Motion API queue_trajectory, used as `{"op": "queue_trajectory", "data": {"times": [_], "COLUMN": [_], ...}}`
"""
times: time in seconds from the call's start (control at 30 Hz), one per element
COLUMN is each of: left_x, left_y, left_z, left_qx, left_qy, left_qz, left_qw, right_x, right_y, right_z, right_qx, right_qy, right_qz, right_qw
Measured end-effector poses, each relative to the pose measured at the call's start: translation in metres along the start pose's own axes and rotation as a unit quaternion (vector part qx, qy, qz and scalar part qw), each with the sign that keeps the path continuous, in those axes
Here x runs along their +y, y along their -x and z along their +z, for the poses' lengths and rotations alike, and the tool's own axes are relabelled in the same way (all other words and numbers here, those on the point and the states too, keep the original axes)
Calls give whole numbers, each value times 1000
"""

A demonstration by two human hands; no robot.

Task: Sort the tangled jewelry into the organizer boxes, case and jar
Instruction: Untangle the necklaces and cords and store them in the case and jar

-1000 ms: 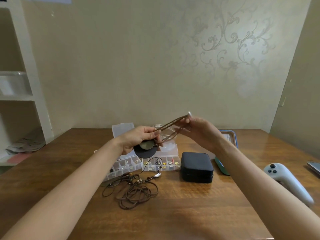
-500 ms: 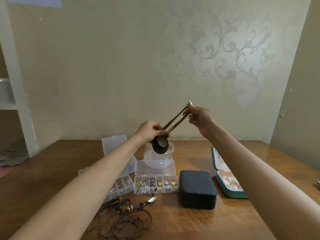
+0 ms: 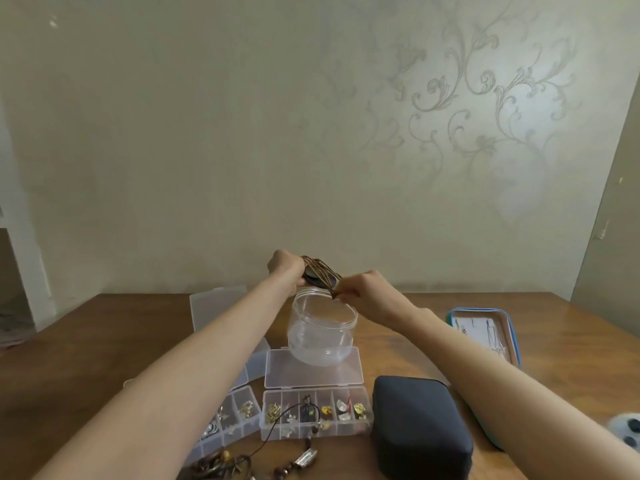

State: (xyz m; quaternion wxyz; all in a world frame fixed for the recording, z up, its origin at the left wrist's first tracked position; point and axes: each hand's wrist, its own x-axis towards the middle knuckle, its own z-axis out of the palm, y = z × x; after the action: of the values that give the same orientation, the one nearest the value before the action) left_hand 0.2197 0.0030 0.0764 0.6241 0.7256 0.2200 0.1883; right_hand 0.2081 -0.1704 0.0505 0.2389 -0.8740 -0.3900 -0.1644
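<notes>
Both hands hold a brown cord necklace [image 3: 323,274] with a dark round pendant just above the far rim of the clear plastic jar [image 3: 322,329]. My left hand [image 3: 285,266] grips the pendant end with cord looped over its fingers. My right hand [image 3: 363,291] pinches the cord strands at the jar's mouth. Two clear organizer boxes stand open: one [image 3: 313,412] in front of the jar with small charms in its compartments, another [image 3: 232,417] partly hidden under my left arm. A closed dark case [image 3: 420,424] sits to the right.
A tangle of brown cords and beads [image 3: 242,467] lies at the near edge. An open teal-rimmed case [image 3: 485,332] with jewelry stands at the right. A white controller [image 3: 627,434] peeks in at the right edge. The wall stands behind the wooden table [image 3: 86,341].
Both hands have moved forward and down, bringing the necklace over the jar's mouth. My right hand dropped from its raised position, folding the stretched cord toward the left hand.
</notes>
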Motion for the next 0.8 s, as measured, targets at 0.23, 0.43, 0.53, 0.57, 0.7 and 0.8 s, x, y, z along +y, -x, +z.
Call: {"op": "queue_trajectory", "data": {"times": [0.23,0.43,0.53,0.57,0.7,0.8], "left_x": [-33,-36,-26,-20,-14,-28], "left_y": [12,22,17,17,21,30], "left_z": [18,24,22,18,4,-4], "left_qx": [-74,-163,-200,-195,-186,-277], "left_qy": [-384,-623,-623,-609,-543,-609], "left_qz": [156,237,245,261,318,255], "left_qw": [907,728,716,723,754,698], "right_x": [11,-10,-17,-17,-12,-13], "right_y": [-12,-21,-21,-22,-19,-8], "right_z": [19,20,13,10,4,11], "right_qx": [-172,-274,-261,-235,-213,-262], "right_qy": [113,178,206,201,189,173], "right_qz": [38,36,10,3,23,61], "right_qw": [978,944,943,951,958,947]}}
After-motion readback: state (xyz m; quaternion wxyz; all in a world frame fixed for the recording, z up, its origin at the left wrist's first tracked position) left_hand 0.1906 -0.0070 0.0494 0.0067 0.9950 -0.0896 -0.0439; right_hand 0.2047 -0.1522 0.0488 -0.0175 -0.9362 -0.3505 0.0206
